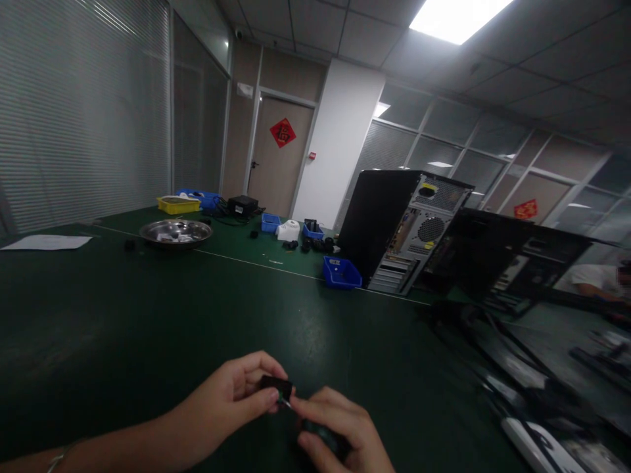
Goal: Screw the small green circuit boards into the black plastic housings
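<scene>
My left hand (pixel 241 394) is closed on a small black part (pixel 276 385), pinched between thumb and fingers; a bit of green shows at its lower edge. My right hand (pixel 345 427) grips what looks like a screwdriver, its dark handle (pixel 323 439) lying under the fingers. A short, thin metal shaft (pixel 286 403) reaches from the right fingertips to the black part. Whether the tip sits in the part or only touches it, I cannot tell. Both hands are close together above the green table (pixel 197 315) near its front.
A metal bowl (pixel 176 234) with small items stands back left, beside a white paper (pixel 46 242). Blue bins (pixel 342 272), a yellow bin (pixel 178 205) and a white part (pixel 288 230) lie behind. A computer tower (pixel 379 226) and cables (pixel 513 341) occupy the right; a person (pixel 594 279) sits beyond.
</scene>
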{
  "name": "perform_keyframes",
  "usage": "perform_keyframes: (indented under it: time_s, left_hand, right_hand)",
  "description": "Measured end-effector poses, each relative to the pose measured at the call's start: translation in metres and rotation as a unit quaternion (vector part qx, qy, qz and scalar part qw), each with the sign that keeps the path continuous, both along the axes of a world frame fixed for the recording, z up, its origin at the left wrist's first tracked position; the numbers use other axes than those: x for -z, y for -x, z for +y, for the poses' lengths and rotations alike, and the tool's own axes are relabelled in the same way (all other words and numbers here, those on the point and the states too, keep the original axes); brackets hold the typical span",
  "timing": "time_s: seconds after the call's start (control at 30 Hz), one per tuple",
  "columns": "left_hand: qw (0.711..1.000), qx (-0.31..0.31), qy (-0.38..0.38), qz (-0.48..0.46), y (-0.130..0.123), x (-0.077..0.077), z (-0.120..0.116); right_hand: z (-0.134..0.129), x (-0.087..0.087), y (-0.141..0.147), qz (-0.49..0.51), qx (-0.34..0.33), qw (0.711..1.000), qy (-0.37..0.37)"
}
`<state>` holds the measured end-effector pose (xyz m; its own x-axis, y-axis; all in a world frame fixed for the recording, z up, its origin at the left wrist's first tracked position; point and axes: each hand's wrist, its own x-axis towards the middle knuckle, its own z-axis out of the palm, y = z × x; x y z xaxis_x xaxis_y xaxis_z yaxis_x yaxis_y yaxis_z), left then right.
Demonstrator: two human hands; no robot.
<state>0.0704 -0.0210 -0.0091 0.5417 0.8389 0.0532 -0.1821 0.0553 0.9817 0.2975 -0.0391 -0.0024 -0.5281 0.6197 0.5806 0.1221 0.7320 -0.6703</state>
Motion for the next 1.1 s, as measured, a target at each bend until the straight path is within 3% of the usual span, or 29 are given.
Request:
perform_keyframes:
  time_s: [0.2, 0.33, 0.47, 0.57, 0.7, 0.87, 1.1]
  left_hand:
    - [0.994, 0.002, 0.063, -0.083, -0.002, 0.005, 0.001]
    - [0.989, -0.052, 0.079, -0.113, -0.002, 0.012, 0.009]
    - [0.984, -0.130, 0.091, -0.076, 0.003, 0.010, 0.015]
    - [0.986, -0.155, 0.048, -0.022, 0.006, 0.001, 0.012]
    - [0.989, -0.145, -0.008, 0.037, 0.007, -0.006, 0.008]
    - [0.988, -0.141, 0.002, 0.067, 0.007, -0.001, 0.007]
    - [0.981, -0.081, -0.074, 0.158, 0.010, -0.001, 0.003]
  right_hand:
    - [0.000, 0.007, 0.001, 0.028, 0.015, 0.999, -0.010]
    - [0.001, 0.016, 0.000, 0.024, 0.021, 0.999, -0.024]
    - [0.000, 0.016, 0.001, 0.024, 0.027, 0.999, -0.019]
    - [0.000, 0.012, 0.001, 0.016, 0.025, 1.000, -0.007]
    - [0.000, 0.009, -0.001, 0.013, 0.022, 1.000, -0.006]
    - [-0.003, 0.006, -0.002, 0.006, 0.037, 0.999, -0.021]
    - [-0.007, -0.003, -0.001, -0.002, 0.054, 0.999, -0.001]
